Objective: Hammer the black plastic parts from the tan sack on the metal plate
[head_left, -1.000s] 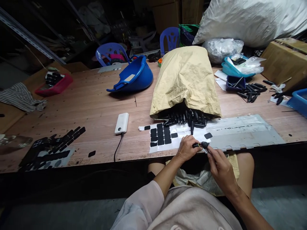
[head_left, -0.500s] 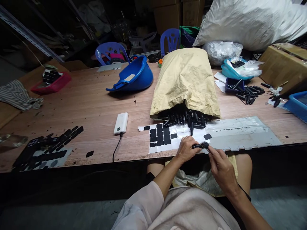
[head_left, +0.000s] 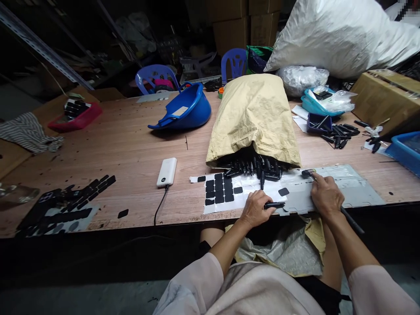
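My left hand is closed around a slim black pen-shaped piece at the table's front edge. My right hand grips a hammer by its black handle. The dark hammer head is over the grey sheet, to the right of my left hand. Just beyond my left hand, many similar black pieces spill from the mouth of a tan paper sack. Black rounded stickers sit in rows on a white backing sheet left of my left hand.
A white power bank with a cable lies left of the stickers. Farther back are a blue basin and a red basket. On the right stand a turquoise basket, a cardboard box and a blue tub.
My right hand has swung the hammer away from the black piece, right and toward the back. My left hand keeps hold of the piece, slightly lower in view.
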`<state>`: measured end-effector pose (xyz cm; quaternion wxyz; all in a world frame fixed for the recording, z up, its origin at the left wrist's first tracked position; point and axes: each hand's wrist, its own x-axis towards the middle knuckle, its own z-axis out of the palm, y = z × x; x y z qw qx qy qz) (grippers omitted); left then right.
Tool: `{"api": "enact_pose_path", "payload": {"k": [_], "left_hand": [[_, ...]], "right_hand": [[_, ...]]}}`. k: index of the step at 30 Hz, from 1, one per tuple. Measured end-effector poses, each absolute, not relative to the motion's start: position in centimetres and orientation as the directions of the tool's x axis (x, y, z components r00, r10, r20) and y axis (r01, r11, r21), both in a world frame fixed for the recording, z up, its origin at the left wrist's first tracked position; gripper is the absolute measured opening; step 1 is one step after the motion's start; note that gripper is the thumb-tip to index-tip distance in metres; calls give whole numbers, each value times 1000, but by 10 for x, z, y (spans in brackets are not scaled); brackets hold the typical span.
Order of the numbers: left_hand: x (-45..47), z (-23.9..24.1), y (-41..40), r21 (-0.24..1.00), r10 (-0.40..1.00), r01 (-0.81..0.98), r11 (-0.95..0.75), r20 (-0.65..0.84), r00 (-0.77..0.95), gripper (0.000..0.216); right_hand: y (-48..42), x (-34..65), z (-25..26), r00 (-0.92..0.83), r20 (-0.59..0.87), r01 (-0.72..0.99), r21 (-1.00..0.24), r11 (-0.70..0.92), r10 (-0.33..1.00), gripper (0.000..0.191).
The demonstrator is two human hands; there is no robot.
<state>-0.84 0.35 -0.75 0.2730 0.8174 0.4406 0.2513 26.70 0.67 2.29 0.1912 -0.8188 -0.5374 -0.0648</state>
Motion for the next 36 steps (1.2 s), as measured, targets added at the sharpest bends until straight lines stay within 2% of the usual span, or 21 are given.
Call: {"api": "enact_pose_path", "payload": {"k": [4, 7, 9, 11, 13, 15, 17, 19, 21, 25, 27, 29, 32, 34, 36], "left_hand": [[-11, -5, 7, 642, 844, 593, -486, 169, 509, 16], [-14, -5, 0, 594, 800, 574, -564, 224, 556, 17], [-17, -12, -15, 551, 699, 489, -676, 267, 664, 21], [-21, -25, -36, 531, 533, 340, -776, 262, 805, 25], [-26, -42, -58, 553, 410, 259, -792, 167, 897, 27], [-31, -59, -74, 565, 456, 410, -717, -65, 888, 27], [-34, -72, -81, 476, 576, 683, -554, -373, 727, 25], [-36, -79, -81, 337, 629, 848, -408, -569, 529, 24], [-36, -82, -77, 273, 642, 894, -356, -624, 446, 25], [-31, -74, -76, 277, 636, 889, -365, -623, 455, 27], [-27, -62, -80, 321, 619, 855, -407, -592, 516, 25], [-22, -45, -83, 417, 602, 770, -483, -480, 638, 19], [-12, -13, -77, 593, 643, 575, -563, -123, 756, 16], [-5, 5, -60, 661, 748, 512, -548, 114, 654, 22], [0, 16, -32, 693, 861, 539, -480, 252, 443, 20]], "right_hand": [[27, 267, 7, 385, 371, 923, -158, -351, 845, 36], [29, 262, 3, 391, 383, 920, -137, -367, 837, 37], [28, 261, 3, 393, 373, 919, -134, -370, 840, 38], [28, 262, 2, 389, 367, 921, -132, -367, 845, 39], [27, 263, 2, 383, 367, 923, -126, -363, 848, 40], [27, 263, 0, 377, 368, 926, -120, -359, 850, 41], [28, 264, -1, 369, 369, 929, -117, -352, 853, 42], [28, 264, -2, 364, 371, 931, -117, -346, 854, 44], [28, 264, -2, 364, 373, 931, -115, -347, 853, 46], [29, 263, -2, 372, 377, 927, -107, -359, 848, 42], [28, 263, -1, 372, 377, 927, -109, -358, 848, 40], [28, 263, -1, 370, 378, 928, -112, -355, 849, 40], [28, 263, -1, 370, 377, 928, -112, -355, 849, 40], [28, 263, -2, 374, 371, 927, -109, -360, 850, 40], [28, 263, -2, 376, 366, 926, -108, -363, 851, 40]]}}
